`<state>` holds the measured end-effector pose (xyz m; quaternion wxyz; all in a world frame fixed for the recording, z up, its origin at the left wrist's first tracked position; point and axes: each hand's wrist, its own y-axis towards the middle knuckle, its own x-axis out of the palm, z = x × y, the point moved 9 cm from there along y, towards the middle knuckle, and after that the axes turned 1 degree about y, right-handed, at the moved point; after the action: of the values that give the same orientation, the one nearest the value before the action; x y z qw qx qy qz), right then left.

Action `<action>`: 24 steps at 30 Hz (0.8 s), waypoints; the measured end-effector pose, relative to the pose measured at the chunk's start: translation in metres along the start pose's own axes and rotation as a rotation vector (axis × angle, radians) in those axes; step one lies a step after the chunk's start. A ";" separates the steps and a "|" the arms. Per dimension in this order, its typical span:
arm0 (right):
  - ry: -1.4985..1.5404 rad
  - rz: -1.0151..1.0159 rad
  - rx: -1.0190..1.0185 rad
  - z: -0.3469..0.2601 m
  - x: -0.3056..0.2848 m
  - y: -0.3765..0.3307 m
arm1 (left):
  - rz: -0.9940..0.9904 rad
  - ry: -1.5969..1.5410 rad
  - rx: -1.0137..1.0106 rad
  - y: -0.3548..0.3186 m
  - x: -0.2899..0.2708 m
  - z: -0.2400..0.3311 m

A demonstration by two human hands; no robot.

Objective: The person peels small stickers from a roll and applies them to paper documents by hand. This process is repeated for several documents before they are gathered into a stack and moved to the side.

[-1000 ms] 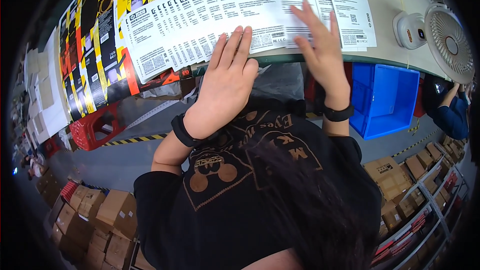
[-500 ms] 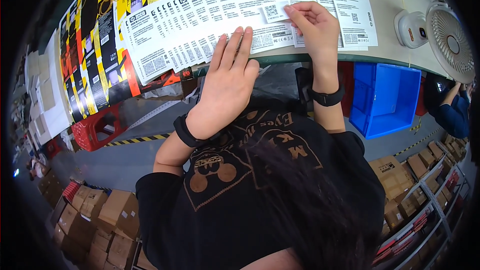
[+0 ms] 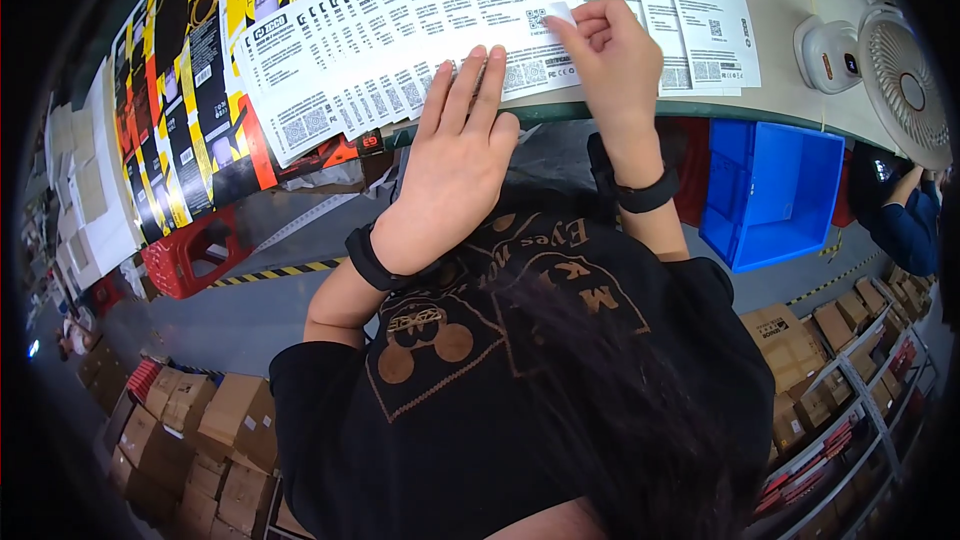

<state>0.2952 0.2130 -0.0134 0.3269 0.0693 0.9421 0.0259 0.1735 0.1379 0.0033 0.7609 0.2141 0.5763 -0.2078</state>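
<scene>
A long overlapping row of white printed sheets [image 3: 330,80] fans across the table. My left hand [image 3: 455,165] lies palm down, its outstretched fingertips resting on the sheets near their lower edge. Above and to the right, my right hand [image 3: 620,60] pinches the edge of a small white label [image 3: 560,12] between thumb and forefinger. The label's square code lies over the upper right part of one sheet, and its right end curls up at my fingers. Farther right, a few more sheets [image 3: 715,30] overlap, each bearing a small square code.
Black, yellow and red printed card sheets [image 3: 205,90] lie at the left. A small white fan [image 3: 905,80] stands at the right. Below the table edge are a blue crate [image 3: 790,190] and a red stool [image 3: 190,255]. Cardboard boxes [image 3: 235,420] fill shelves behind; another person [image 3: 905,225] is at far right.
My right hand has shifted slightly left and up. The label, held clear of the sheet and tilted before, now has its code down against the sheet. My left hand stays in place.
</scene>
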 end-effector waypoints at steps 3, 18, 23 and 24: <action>-0.212 0.057 -0.004 -0.003 0.001 0.001 | 0.001 0.012 0.002 0.000 -0.001 -0.001; -0.308 -0.114 -0.588 -0.038 0.000 -0.023 | 0.083 -0.121 -0.051 -0.013 -0.026 -0.010; 0.044 -0.153 -0.351 -0.032 -0.023 -0.019 | 0.155 -0.271 -0.042 -0.009 -0.041 -0.017; 0.275 -0.219 -0.239 -0.030 -0.020 -0.021 | 0.208 -0.357 -0.049 -0.009 -0.048 -0.021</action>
<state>0.2899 0.1889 0.0202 0.2021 -0.0772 0.9700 0.1110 0.1394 0.1457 0.0440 0.8732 0.2138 0.4120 -0.1486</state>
